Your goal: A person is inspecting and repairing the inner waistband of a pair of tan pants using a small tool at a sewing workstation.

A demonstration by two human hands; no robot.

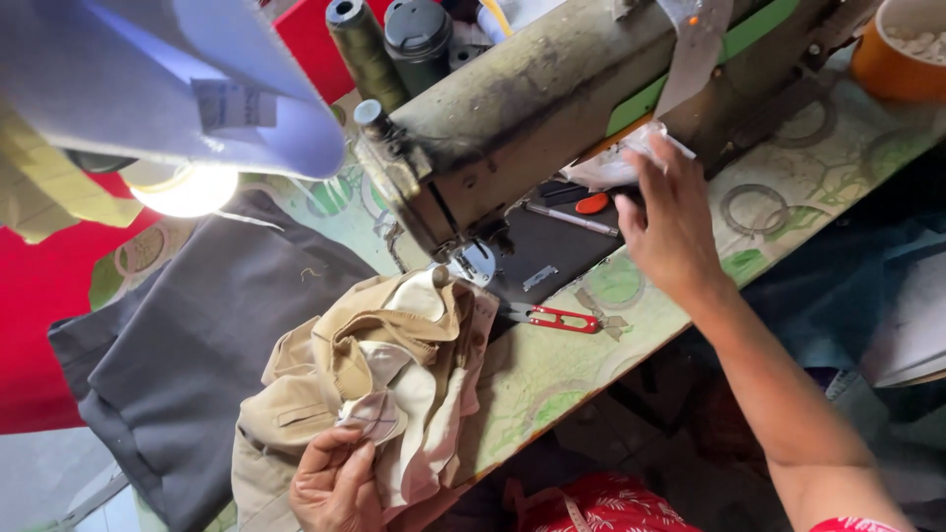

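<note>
Head view: left hand (335,483) sat at the near table edge w/ fingers closed, pinching a pale lining patch of the tan garment (379,394), which lay bunched in a heap on the table just in front of the sewing machine (532,108), its top edge near the needle area. Right hand (670,222) was stretched out over the machine bed, fingers spread and curled down onto a scrap of white cloth (621,163); whether it actually gripped the scrap, can't tell. Garment looked light, soft, floppy – prob. cotton twill w/ thinner pale lining – so it would likely sag and slide if lifted by one corner; best held at a thick seam or the waistband-like fold, both hands. Red thread snips (557,317) lay on the table betw. the garment and the right forearm, apart from both. A dark grey fabric (197,335), smooth and matte, spread left of the garment, partly under it. Tabletop cover (552,379) was glossy, pale w/ green ring pattern. Machine body was worn olive metal, scuffed; dark thread cones (365,49) stood behind it. A lit lamp (182,187) glared at left; an orange cup (892,59) stood at the far right corner.
</note>
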